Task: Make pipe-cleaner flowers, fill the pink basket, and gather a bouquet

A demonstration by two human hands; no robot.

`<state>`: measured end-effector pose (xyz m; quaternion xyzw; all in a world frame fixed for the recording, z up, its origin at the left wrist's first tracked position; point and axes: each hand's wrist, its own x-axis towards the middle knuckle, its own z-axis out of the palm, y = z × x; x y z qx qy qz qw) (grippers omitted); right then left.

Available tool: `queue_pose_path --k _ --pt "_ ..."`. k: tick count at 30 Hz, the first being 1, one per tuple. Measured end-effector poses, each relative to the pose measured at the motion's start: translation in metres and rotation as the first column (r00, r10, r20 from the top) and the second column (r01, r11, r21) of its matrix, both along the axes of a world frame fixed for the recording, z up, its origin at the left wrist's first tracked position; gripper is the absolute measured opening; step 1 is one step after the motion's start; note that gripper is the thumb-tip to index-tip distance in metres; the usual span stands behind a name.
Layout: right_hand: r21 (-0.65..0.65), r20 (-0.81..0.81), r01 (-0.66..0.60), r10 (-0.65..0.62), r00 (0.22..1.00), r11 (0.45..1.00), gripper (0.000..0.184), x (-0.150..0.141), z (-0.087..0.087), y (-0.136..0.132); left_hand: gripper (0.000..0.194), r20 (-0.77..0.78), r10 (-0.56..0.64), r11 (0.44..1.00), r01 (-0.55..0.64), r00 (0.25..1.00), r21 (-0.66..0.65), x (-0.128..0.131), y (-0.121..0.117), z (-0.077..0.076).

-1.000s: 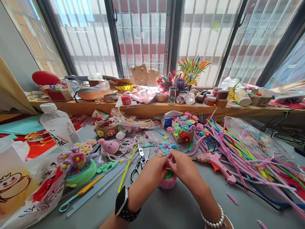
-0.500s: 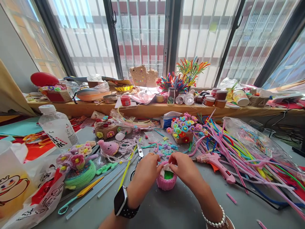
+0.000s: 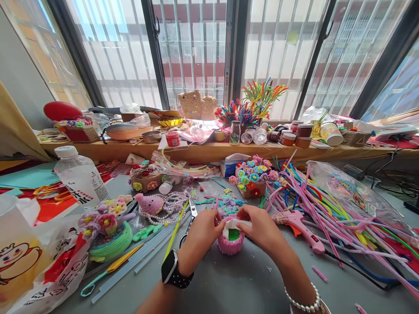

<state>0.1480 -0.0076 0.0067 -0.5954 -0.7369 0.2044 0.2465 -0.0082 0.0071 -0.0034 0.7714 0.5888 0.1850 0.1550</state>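
A small round pink fuzzy pot (image 3: 230,247) stands on the grey table in front of me. White tissue (image 3: 230,225) lies along the inside of its far rim, and something green shows inside. At the pot's left rim my left hand (image 3: 204,231), with a watch on the wrist, is closed on the tissue's left side. From the right, my right hand (image 3: 258,226) pinches the tissue at the opposite rim. Scissors (image 3: 192,210) lie just beyond my left hand. A pink hot glue gun (image 3: 306,231) rests to the right of my right hand.
Pipe cleaners (image 3: 327,209) spread over the right side. A basket of fuzzy flowers (image 3: 252,187) and a tissue box (image 3: 231,167) stand behind the pot. Clear glue sticks (image 3: 127,272), a green pot with flowers (image 3: 111,244) and a water bottle (image 3: 80,176) are on the left.
The pot has shifted slightly away from me and to the right. Both hands have moved with it, and the tissue now reaches further toward the right hand's fingers.
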Motion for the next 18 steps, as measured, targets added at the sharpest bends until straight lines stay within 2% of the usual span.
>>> queue_pose_path --k 7,12,18 --pt "0.017 0.071 0.02 -0.021 0.997 1.0 0.008 -0.001 -0.005 0.002 0.023 0.05 -0.05 0.999 0.05 0.998 -0.008 -0.004 -0.006 0.007" --pt "-0.011 0.177 0.047 -0.045 0.983 0.999 0.008 -0.017 -0.013 0.005 0.021 -0.039 -0.047 0.998 0.049 0.998 0.044 -0.001 -0.002 -0.005" --pt "0.039 0.235 0.071 -0.079 0.969 0.997 0.009 -0.023 -0.009 0.001 0.013 -0.013 -0.04 0.999 0.04 0.999 0.027 0.0 0.007 -0.013"
